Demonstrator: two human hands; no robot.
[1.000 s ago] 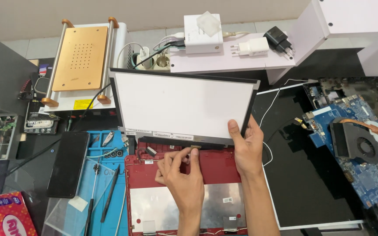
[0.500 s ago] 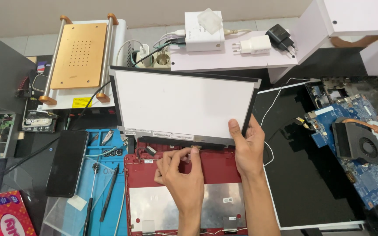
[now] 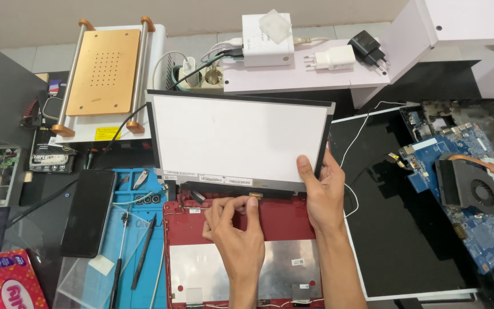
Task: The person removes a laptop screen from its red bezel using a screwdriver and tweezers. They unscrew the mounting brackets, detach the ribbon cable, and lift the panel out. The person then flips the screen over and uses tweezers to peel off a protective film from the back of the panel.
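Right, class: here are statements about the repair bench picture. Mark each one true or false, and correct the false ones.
1. The right hand grips the lower right corner of the white screen panel. True.
2. The left hand rests on the blue mat. False: its fingers are at the panel's bottom edge, over the red laptop lid.
3. A dark phone lies left of the blue mat. True.
4. The circuit board with a fan sits to the left of the person. False: it lies on the right.
5. Two plug adapters, a white one and a black one, lie on the shelf behind the panel. True.
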